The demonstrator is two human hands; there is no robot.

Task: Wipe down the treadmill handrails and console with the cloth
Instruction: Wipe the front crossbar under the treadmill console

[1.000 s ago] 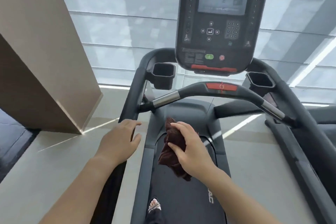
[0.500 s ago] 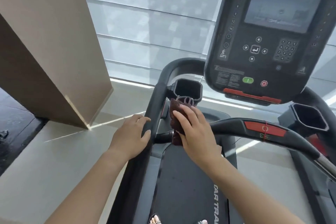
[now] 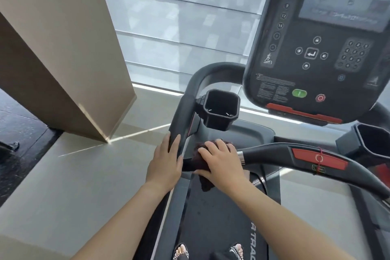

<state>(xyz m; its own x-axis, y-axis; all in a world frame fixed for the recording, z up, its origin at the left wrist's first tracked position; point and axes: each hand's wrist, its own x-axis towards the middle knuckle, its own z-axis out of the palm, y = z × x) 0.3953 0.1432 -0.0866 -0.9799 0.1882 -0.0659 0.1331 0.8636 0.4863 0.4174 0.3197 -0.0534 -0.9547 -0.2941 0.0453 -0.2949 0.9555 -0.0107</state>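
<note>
Right hand is pressing the dark, nubby cloth around the left end of the front crossbar, fingers wrapped over it. Left hand is curling loosely against the smooth black left handrail. Step: wiping the crossbar. Next, likely sliding rightward over the chrome band toward the glossy console, untouched.
</note>
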